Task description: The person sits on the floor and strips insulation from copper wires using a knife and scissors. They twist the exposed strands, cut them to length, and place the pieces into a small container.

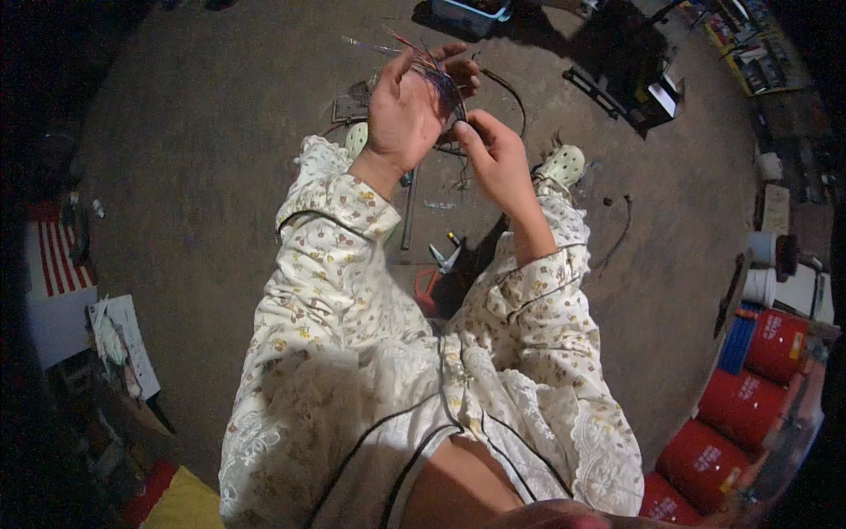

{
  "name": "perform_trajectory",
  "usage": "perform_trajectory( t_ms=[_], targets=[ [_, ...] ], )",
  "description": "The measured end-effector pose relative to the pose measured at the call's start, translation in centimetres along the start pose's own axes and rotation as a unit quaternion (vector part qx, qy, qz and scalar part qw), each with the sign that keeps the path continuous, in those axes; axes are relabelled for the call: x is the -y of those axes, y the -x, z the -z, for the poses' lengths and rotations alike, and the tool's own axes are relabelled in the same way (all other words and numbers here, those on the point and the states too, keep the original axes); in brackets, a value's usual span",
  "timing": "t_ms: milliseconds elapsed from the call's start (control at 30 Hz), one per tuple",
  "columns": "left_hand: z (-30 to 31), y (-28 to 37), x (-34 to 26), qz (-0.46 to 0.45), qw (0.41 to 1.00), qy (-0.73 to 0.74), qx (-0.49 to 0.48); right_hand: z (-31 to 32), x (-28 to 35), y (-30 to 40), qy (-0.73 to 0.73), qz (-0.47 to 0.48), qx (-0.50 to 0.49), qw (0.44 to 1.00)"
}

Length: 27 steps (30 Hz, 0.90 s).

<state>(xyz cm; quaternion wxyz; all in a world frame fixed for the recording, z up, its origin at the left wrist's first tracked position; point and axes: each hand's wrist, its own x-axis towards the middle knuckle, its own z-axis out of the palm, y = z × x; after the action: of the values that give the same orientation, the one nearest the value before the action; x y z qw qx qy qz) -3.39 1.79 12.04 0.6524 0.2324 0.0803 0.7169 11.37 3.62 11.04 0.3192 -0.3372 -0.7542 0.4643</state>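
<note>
A bundle of thin, multicoloured electrical wires (433, 74) fans out in front of me, its loose ends pointing up and to the left. My right hand (497, 147) pinches the gathered lower part of the bundle between thumb and forefinger. Beside it, my left hand (411, 114) is held palm up with fingers spread and slightly curled, the wires lying across it. On the floor between my legs lie red-handled scissors (444, 258) with blades apart. A dark cable (512, 89) curves along the floor beyond my hands, partly hidden by them.
A thin dark rod (410, 211) lies between my feet. Ahead stand a blue plastic basin (469, 18) and a black metal frame (595, 96). Several red containers (740, 405) bearing writing line the right side, near a white tub (760, 287). A striped box (61, 261) stands at left.
</note>
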Motion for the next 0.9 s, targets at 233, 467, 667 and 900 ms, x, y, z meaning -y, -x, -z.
perform_trajectory(
  t_ms=[233,467,667,900],
  targets=[
    [-0.3,-0.1,0.5,0.007,0.994,-0.105,0.032,0.6,-1.3,-0.5,-0.092,-0.008,-0.013,0.996],
    [-0.6,0.4,1.0,-0.001,0.99,-0.141,-0.032,0.6,-1.2,-0.2,-0.091,-0.009,0.026,0.995],
    [-0.1,0.7,0.6,0.039,0.986,-0.163,-0.014,1.4,0.3,0.3,-0.027,-0.061,0.102,0.993],
    [-0.1,0.8,1.0,0.123,0.949,-0.29,0.003,4.1,0.4,-0.4,-0.149,-0.022,-0.003,0.989]
  ],
)
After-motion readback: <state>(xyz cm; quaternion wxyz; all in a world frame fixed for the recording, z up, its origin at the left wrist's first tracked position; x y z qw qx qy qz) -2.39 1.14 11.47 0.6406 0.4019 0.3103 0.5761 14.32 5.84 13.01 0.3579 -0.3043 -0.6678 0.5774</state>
